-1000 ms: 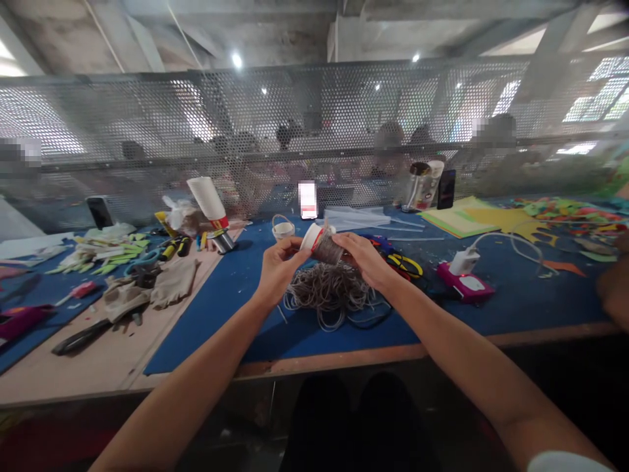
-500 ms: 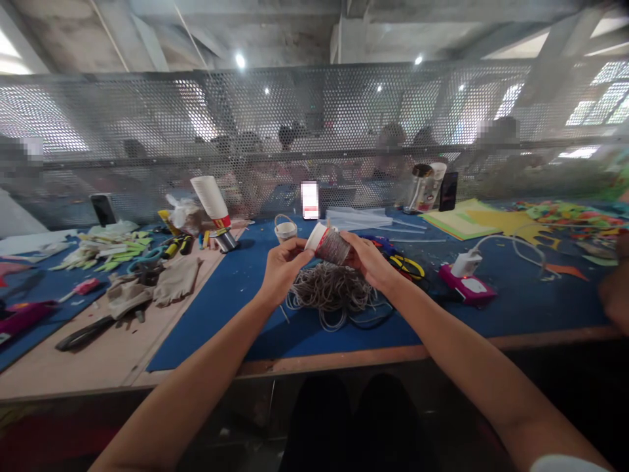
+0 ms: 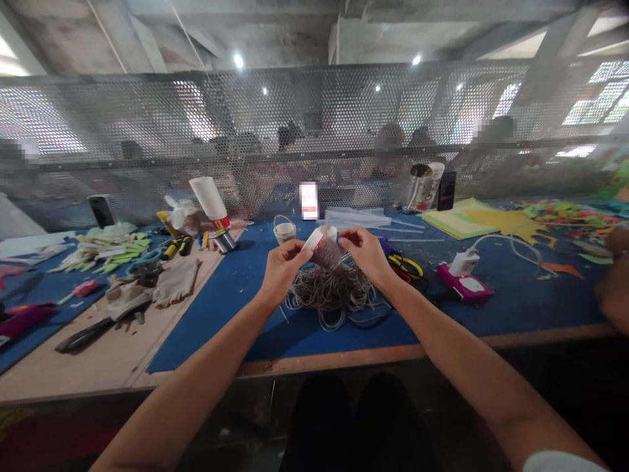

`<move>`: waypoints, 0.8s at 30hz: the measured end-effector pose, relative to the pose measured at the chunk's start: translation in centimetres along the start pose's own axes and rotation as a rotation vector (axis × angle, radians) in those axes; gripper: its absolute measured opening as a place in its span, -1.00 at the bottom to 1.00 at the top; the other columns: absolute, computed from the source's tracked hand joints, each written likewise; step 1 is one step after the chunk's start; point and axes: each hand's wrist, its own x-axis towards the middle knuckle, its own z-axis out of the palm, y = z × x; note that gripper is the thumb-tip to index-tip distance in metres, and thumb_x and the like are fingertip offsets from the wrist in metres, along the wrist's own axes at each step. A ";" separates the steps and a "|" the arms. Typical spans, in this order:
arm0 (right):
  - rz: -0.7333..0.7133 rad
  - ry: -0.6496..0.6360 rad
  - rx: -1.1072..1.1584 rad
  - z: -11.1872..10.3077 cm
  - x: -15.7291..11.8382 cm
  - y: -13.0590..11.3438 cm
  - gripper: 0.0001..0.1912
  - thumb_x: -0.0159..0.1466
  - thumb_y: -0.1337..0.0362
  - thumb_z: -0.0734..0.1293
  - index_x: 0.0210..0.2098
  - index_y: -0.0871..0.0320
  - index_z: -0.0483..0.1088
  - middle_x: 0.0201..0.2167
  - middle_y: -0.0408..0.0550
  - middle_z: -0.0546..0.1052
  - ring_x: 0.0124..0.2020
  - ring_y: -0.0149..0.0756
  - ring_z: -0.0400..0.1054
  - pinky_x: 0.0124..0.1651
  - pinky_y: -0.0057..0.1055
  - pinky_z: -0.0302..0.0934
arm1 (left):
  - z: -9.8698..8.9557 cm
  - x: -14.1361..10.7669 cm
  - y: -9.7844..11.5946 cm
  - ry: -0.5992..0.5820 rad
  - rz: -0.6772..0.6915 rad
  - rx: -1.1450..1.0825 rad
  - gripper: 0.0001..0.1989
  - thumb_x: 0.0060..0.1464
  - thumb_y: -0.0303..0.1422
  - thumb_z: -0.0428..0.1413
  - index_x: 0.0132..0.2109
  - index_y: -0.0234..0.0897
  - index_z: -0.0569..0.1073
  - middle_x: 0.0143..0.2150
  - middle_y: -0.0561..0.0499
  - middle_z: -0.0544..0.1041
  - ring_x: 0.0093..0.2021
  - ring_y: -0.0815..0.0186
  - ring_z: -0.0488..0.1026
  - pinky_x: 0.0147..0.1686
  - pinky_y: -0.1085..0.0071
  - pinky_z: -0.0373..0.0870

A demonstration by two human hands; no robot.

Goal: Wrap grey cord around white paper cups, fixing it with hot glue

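Note:
A paper cup [image 3: 327,251] with a white and red rim and grey cord wound round its side is tilted in front of me. My left hand [image 3: 282,267] is closed on its rim end, thumb and fingers pinching it. At the cup's other end is my right hand [image 3: 363,254], thumb and fingertips drawn together in a pinch; what lies between them is too small to make out. A loose heap of grey cord [image 3: 331,292] lies on the table below the cup. Just behind my left hand stands a small white cup with a loop handle [image 3: 285,231].
Left are stacked paper cups [image 3: 210,200], gloves [image 3: 177,282] and scissors [image 3: 147,259]. Yellow-handled pliers [image 3: 405,265] and a purple box with a charger [image 3: 464,285] sit right. A lit phone [image 3: 309,200] leans against the perforated screen [image 3: 344,111]. Another person's hand [image 3: 612,288] shows far right.
My right hand has shifted from behind the cup to its far end, its fingers now in a pinch. The cup has turned slightly, while my left hand keeps its hold.

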 end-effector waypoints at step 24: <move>-0.127 -0.057 0.169 -0.6 -1.3 -3.7 -0.84 0.20 0.24 0.42 -0.21 0.07 0.54 -0.23 -0.11 0.62 -0.21 -0.31 0.49 -0.03 -0.28 0.38 | 0.6 -0.3 -0.3 -0.031 -0.182 -0.097 -0.76 -0.03 -0.25 0.30 -0.23 -0.31 0.61 -0.32 0.00 0.61 -0.30 0.29 0.47 -0.19 0.39 0.36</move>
